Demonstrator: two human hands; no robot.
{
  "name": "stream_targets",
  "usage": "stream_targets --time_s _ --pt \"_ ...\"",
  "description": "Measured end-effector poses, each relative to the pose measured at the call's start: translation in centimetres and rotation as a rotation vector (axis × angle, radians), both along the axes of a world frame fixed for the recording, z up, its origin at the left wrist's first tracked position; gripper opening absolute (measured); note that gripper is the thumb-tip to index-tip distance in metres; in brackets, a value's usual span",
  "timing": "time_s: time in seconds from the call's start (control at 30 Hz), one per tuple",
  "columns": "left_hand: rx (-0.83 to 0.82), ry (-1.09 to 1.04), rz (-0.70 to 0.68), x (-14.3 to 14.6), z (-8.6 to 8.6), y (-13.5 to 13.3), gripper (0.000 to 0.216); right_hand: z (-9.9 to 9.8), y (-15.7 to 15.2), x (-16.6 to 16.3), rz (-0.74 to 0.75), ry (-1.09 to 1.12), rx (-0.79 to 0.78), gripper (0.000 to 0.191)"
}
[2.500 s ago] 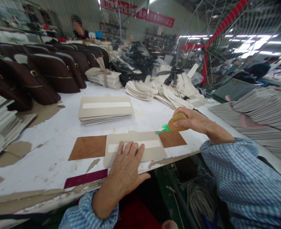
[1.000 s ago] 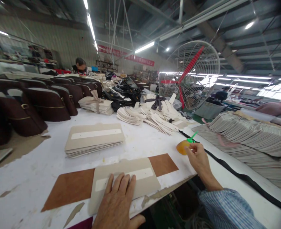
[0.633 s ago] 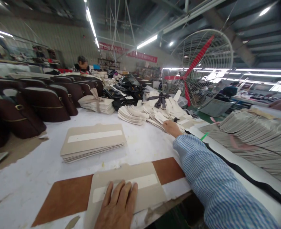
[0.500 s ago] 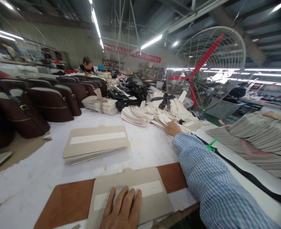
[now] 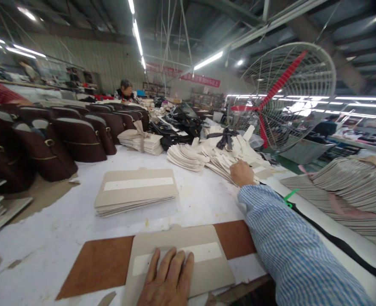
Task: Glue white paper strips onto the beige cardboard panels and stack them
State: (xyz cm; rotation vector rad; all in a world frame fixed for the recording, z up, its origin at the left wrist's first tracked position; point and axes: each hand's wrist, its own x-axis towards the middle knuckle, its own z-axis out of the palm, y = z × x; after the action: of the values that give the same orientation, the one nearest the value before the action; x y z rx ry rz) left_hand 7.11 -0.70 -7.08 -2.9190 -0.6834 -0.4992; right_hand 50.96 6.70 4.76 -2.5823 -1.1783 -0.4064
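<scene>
My left hand (image 5: 169, 278) lies flat, fingers a little apart, on a beige panel (image 5: 207, 274) with a white strip across it. Under that panel lies a brown leather-like piece (image 5: 101, 265), showing at both sides. My right hand (image 5: 241, 173), in a blue checked sleeve, is stretched forward to a pile of cream strips (image 5: 220, 163). Its fingers are curled down; their tips and whatever they pinch are hidden from me. A stack of similar beige panels (image 5: 137, 191) sits on the white tabletop (image 5: 203, 204), beyond my left hand.
Rows of dark brown bags (image 5: 79, 138) stand at the left. A tied bundle of cream pieces (image 5: 140, 140) and black items (image 5: 181, 123) lie farther back. Stacked grey sheets (image 5: 350, 191) are at the right, below a caged fan (image 5: 286, 97). A person (image 5: 126, 91) sits behind.
The view has turned slightly left, so everything appears shifted right. My right hand stays at the cream strips, its fingers more curled. My left hand remains flat on the panel.
</scene>
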Motion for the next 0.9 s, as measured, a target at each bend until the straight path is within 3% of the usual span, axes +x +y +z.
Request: stream_targets --time_s 0.1,0.2,0.27,0.3,0.37,0.43,0.53,0.7,0.8,0.9 --pt "-0.089 -0.084 -0.045 -0.3 0.5 0.3 0.073 2.8 -2.6 -2.8 0.038 -0.060 0.208 0.032" --pt "-0.234 -0.371 0.000 -0.4 1.8 -0.3 0.080 4.1 -6.4 -7.4 0.137 0.056 0.474 0.038" --pt "-0.429 -0.569 0.045 -0.6 3.4 -0.9 0.063 3.9 -9.2 -11.4 0.367 0.566 0.870 0.031" --pt "-0.580 -0.639 0.088 -0.6 4.4 -1.3 0.052 3.6 -10.5 -13.5 0.460 0.824 0.948 0.028" --pt "-0.989 -0.771 0.171 -0.8 6.5 -2.0 0.049 2.6 -12.8 -17.6 0.515 1.193 0.956 0.026" --pt "-1.402 -0.928 0.218 -0.7 8.3 -2.4 0.060 1.6 -14.3 -21.0 0.515 1.416 0.913 0.026" --pt "-1.702 -1.153 0.225 -0.5 10.3 -2.8 0.062 0.0 -15.5 -24.2 0.488 1.592 0.880 0.025" --pt "-1.770 -1.365 0.408 -0.8 10.9 -2.6 0.065 -2.1 -16.3 -25.8 0.443 1.718 0.819 0.025" --pt "-1.660 -1.355 0.505 -1.6 10.1 -2.2 0.059 -2.7 -17.1 -25.3 0.406 1.713 0.808 0.033" --pt "-1.457 -1.199 0.498 -2.8 9.4 -1.7 0.047 -3.0 -18.4 -24.0 0.293 1.652 0.883 0.034"
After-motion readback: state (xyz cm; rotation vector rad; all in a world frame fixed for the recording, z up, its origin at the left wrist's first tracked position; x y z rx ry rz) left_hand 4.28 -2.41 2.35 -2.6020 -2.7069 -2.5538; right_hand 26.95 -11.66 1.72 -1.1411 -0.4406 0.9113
